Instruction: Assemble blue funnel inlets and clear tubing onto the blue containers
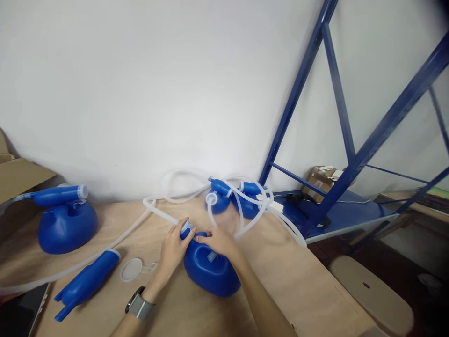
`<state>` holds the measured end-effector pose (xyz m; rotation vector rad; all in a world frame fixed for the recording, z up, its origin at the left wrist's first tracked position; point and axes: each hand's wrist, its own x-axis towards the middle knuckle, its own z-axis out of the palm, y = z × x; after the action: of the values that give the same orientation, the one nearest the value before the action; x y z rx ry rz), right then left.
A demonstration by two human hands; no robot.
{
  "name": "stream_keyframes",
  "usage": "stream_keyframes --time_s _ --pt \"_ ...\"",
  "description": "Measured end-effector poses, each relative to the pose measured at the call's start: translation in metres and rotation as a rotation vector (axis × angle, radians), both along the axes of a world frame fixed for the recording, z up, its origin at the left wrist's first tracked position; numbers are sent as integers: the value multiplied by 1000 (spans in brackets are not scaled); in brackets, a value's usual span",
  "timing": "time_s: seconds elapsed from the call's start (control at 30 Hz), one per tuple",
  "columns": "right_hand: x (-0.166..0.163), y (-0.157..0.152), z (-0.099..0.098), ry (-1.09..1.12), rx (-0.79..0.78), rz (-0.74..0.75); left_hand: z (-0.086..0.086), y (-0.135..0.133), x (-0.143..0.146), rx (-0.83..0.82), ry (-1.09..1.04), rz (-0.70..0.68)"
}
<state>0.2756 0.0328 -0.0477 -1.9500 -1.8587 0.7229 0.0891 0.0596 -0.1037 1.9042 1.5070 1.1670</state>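
A blue plastic container (210,274) lies on the wooden table (305,299) in front of me. My left hand (173,250), with a watch on the wrist, pinches the container's blue neck where a clear tube (159,213) joins it. My right hand (219,241) rests on top of the container, fingers curled against the neck beside the left hand's fingers. The joint itself is mostly hidden by my fingers.
Another blue container (66,224) stands at far left, and two more (233,199) at the back wrapped in clear tubing. A loose blue funnel piece (87,281) and a clear round lid (131,270) lie left. Blue shelving (336,140), a stool (372,292) and a cardboard box (16,175) surround the table.
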Motion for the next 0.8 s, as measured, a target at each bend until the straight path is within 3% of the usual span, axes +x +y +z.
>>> stream_keyframes --time_s 0.2,0.33,0.37,0.47,0.57,0.67,0.8 --pt "0 -3 -3 -47 48 -15 -2 1 -2 -28 -31 -64" --pt "14 -13 -2 -88 132 66 0 -5 -55 -57 -27 -130" --pt "21 -16 0 -101 159 108 -1 -7 -76 -61 -5 -89" --pt "49 -25 4 -160 224 244 -9 -19 -146 -20 433 211" --pt "74 -32 4 -220 253 363 -25 -35 -197 -5 820 353" --pt "88 -33 -2 -271 301 417 -33 -48 -214 -120 1014 341" --pt "101 -30 -10 -339 408 348 -23 -50 -211 -252 917 366"
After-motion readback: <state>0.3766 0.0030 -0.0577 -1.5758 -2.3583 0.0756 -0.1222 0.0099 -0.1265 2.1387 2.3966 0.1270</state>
